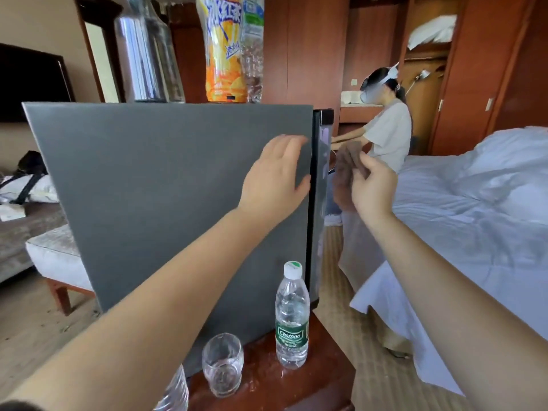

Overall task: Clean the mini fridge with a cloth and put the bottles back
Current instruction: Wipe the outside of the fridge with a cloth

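Wiping step, I judge: my right grip (372,185) pinches the brown cloth (345,172) just beside the front edge of the fridge (163,188); my left grip (275,176) lies flat, fingers straight, on its grey panel. Next: bring cloth to fridge. The water bottle (292,315) on the surface (314,387) reads "Cestbon"; the orange bottle (222,48) on top bears Chinese writing.

Head view, close beside mini fridge (148,188)

Grey mini fridge (166,188) upright, side panel facing. Just right of its front edge: brown cloth (347,170), bunched. At its base: capped green-labelled water bottle (292,315), upright. On top: orange-labelled bottle (224,54), clear bottle (252,54).
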Tool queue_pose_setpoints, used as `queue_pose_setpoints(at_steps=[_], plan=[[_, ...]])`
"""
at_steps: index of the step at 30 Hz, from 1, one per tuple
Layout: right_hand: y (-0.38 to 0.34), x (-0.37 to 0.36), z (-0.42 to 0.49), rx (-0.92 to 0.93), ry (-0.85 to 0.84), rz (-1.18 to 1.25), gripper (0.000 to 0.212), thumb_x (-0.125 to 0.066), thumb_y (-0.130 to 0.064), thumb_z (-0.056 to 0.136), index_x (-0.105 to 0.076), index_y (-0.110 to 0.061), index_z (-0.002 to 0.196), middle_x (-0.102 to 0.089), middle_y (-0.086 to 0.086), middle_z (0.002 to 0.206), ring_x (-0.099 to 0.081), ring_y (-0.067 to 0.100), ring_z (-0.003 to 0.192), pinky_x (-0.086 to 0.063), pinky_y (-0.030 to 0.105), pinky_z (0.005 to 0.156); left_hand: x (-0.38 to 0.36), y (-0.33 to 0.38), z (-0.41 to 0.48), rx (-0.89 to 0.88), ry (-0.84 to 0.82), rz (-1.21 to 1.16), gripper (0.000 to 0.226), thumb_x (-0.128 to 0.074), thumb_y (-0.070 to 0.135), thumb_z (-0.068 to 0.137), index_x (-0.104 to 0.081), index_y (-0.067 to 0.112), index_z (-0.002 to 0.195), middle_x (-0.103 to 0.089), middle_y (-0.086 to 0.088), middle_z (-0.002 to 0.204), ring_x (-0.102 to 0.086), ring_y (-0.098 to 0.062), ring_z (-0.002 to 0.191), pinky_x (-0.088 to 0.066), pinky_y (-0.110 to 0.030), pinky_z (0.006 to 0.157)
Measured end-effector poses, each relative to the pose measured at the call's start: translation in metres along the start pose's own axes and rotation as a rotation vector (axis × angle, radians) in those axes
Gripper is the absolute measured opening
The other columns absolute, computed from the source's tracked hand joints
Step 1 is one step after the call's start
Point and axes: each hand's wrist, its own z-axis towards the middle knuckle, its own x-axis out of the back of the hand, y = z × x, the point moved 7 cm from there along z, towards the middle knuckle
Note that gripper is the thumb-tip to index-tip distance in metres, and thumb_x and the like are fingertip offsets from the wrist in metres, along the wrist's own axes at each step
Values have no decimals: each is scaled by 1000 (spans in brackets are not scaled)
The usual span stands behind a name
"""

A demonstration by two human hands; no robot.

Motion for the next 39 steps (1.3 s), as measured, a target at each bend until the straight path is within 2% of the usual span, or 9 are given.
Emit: queue_pose_setpoints(at_steps=[7,11,19,24,29,31,34,37,39], plan=[[-50,-52,13,274,-74,40,38,-59,-23,94,-59,-17,132,-36,4,153,-44,10,129,-34,14,99,-13,-21,51,-251,-10,489,56,-65,14,79,-52,-3,131,-47,-19,141,-40,-35,134,-27,-40,115],[20,-67,-58,253,9,-19,17,-59,-16,92,-66,-2,97,-52,8,141,-59,15,99,-38,15,74,-17,-24,51,-294,90,561,61,-66,24,79,-51,-3,132,-50,-17,139,-46,-31,130,-32,-38,112],[116,-87,-189,113,-168,-208,47,-19,-52,102,-52,-21,91,-72,8,91,-68,23,63,-40,19,57,-25,-24,48,-339,136,781,60,-55,38,87,-49,3,136,-45,-16,144,-41,-31,134,-17,-38,114],[44,-71,-93,212,-42,-91,27,-49,-26,94,-64,-9,108,-59,6,133,-66,22,92,-49,24,66,-27,-24,48,-342,155,792,60,-57,36,86,-50,3,136,-44,-17,144,-40,-33,134,-16,-38,114],[-42,-58,14,324,22,-55,41,-53,-13,95,-54,-13,136,-35,2,153,-56,23,121,-46,28,91,-27,-23,48,-334,170,798,60,-57,35,85,-50,4,135,-44,-16,144,-40,-32,134,-22,-39,115],[-33,-60,13,275,39,-64,34,-50,-18,98,-56,-8,129,-47,8,145,-58,25,116,-45,24,86,-26,-22,48,-336,171,793,59,-57,35,85,-50,4,135,-44,-17,144,-40,-32,135,-21,-40,115],[-9,-60,-14,170,111,-17,24,-49,-21,97,-61,0,101,-68,16,97,-65,35,83,-29,18,61,-27,-22,48,-335,173,800,58,-57,34,85,-50,4,134,-43,-17,145,-39,-33,135,-20,-40,115],[-10,-68,-31,231,21,-86,27,-52,-14,97,-60,-3,120,-52,9,140,-60,25,108,-44,20,75,-28,-22,48,-332,174,791,58,-57,33,85,-50,4,134,-43,-18,145,-39,-33,135,-20,-40,115],[-17,-70,-22,294,-8,-110,34,-52,-10,96,-56,-4,129,-34,6,153,-50,25,128,-50,30,90,-28,-23,48,-331,179,798,58,-57,33,85,-49,3,135,-43,-18,145,-38,-33,135,-21,-40,116]])
